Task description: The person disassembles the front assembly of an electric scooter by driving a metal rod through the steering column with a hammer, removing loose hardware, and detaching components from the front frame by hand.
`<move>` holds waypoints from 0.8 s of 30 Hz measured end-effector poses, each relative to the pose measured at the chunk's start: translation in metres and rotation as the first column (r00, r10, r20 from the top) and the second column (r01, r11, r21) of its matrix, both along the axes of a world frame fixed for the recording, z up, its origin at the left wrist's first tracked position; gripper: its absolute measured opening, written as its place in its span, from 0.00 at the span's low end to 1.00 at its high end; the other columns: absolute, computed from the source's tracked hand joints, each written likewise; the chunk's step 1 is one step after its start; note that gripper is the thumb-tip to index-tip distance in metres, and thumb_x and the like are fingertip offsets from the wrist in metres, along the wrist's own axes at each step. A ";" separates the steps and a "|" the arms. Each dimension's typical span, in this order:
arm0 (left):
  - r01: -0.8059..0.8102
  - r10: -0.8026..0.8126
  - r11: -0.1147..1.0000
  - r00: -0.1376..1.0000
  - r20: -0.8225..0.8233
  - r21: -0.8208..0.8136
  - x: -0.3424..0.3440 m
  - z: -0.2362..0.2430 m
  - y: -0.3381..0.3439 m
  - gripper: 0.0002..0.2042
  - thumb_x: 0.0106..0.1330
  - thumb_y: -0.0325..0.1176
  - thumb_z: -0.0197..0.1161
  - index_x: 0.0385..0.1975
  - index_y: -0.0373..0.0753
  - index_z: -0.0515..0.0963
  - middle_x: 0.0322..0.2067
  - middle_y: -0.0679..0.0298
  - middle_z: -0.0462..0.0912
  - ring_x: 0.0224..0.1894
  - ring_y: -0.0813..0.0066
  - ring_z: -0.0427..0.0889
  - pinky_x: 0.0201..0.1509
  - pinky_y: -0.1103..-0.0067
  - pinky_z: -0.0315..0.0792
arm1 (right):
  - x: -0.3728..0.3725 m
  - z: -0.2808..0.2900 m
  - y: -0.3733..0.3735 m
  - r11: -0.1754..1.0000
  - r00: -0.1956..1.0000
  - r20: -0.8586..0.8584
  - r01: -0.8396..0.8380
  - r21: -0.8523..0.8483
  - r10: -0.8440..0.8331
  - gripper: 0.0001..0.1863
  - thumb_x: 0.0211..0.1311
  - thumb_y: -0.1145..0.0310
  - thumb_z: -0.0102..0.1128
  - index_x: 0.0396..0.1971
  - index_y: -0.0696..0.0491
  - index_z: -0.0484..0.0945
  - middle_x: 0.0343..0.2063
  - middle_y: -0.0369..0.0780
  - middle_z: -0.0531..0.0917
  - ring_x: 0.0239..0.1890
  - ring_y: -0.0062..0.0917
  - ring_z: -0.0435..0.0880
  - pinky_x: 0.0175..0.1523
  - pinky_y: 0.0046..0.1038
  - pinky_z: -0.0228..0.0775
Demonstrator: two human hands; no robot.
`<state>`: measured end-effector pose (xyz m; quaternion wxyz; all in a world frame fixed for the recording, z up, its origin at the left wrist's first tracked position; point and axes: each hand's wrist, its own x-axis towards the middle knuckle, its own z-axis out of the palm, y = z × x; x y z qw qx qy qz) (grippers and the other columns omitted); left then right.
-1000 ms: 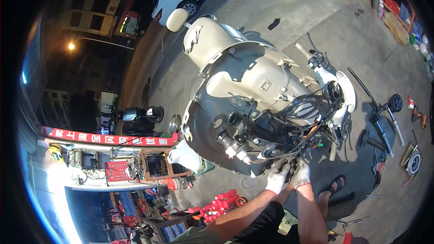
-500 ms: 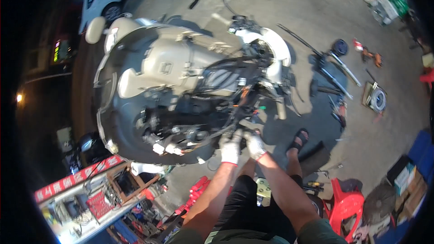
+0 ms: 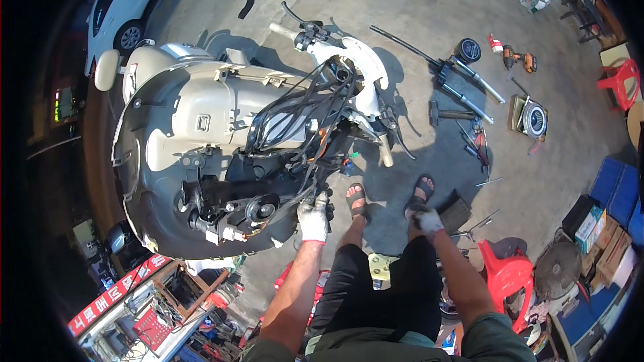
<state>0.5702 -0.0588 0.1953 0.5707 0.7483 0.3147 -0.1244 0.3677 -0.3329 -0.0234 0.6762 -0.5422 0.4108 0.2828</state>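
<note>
My left hand (image 3: 312, 221), in a white work glove with grey fingers, is closed at the near end of a black wiring bundle (image 3: 310, 186). Just what its fingers pinch there is too dark to make out. The bundle runs up over a cream and black scooter body (image 3: 201, 97) to the white handlebar section (image 3: 367, 97). Beside my left hand lies a round black part (image 3: 261, 209), with white connectors (image 3: 231, 233) nearer the shell's edge. My right hand (image 3: 426, 220), gloved alike, is by my right knee, away from the scooter. Its fingers are partly in shadow.
Fork tubes (image 3: 463, 90), a hammer (image 3: 453, 114), an orange cordless drill (image 3: 520, 59) and a round finned part (image 3: 533, 119) lie on the floor to the right. A red stool (image 3: 506, 271) stands near my right arm. A cluttered workbench (image 3: 121, 308) is at lower left.
My right hand has left the place beside my left hand and moved right to my knee. My left hand stays at the wiring. The view has shifted, so the scooter sits further left.
</note>
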 end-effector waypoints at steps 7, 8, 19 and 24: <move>0.032 -0.029 0.996 0.999 -0.032 0.081 -0.017 -0.022 0.034 0.09 0.65 0.36 0.68 0.36 0.37 0.82 0.23 0.74 0.78 0.22 0.87 0.70 0.24 0.84 0.64 | -0.049 -0.050 -0.122 0.979 0.922 -0.358 0.082 -0.187 -0.146 0.14 0.59 0.71 0.51 0.40 0.55 0.83 0.33 0.47 0.86 0.30 0.33 0.86 0.35 0.28 0.74; 0.017 -0.016 1.000 0.997 -0.073 0.018 -0.015 -0.045 0.012 0.09 0.66 0.38 0.67 0.32 0.39 0.82 0.23 0.75 0.78 0.22 0.87 0.70 0.24 0.84 0.64 | -0.069 -0.077 -0.175 0.861 0.920 -0.352 -0.313 -0.401 0.171 0.15 0.58 0.71 0.50 0.42 0.55 0.82 0.37 0.49 0.85 0.35 0.36 0.86 0.41 0.30 0.76; -0.094 0.098 0.969 0.995 -0.007 0.227 -0.022 -0.024 0.025 0.25 0.63 0.49 0.69 0.52 0.39 0.75 0.38 0.66 0.83 0.29 0.79 0.79 0.29 0.83 0.74 | 0.230 -0.246 -0.197 0.020 0.535 -0.495 -0.693 -0.721 0.685 0.22 0.56 0.64 0.55 0.53 0.52 0.74 0.47 0.50 0.77 0.51 0.43 0.79 0.55 0.43 0.73; -0.190 0.189 0.947 0.982 0.031 0.258 -0.031 -0.032 0.024 0.28 0.61 0.48 0.71 0.56 0.39 0.72 0.45 0.63 0.82 0.43 0.69 0.83 0.48 0.66 0.81 | 0.284 -0.331 -0.229 -0.229 0.302 -0.638 -0.757 -0.613 0.708 0.26 0.58 0.66 0.53 0.59 0.48 0.73 0.56 0.44 0.78 0.57 0.39 0.77 0.63 0.37 0.69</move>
